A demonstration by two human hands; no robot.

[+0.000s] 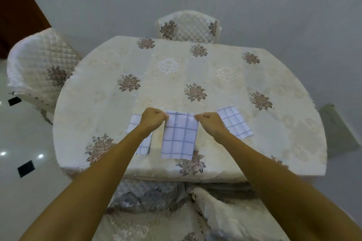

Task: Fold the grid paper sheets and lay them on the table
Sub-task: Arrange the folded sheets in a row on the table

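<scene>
I watched the left hand and right hand, both curled, each pinch a far corner of the middle grid sheet, a crisp white rectangle over the cream floral surface; the left folded sheet and right folded sheet lay flat beside it.

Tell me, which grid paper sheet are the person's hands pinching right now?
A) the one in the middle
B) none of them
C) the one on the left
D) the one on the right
A: the left hand and the right hand each pinch a top corner of the middle sheet; the left sheet and the right sheet lie beside it, not gripped.
</scene>
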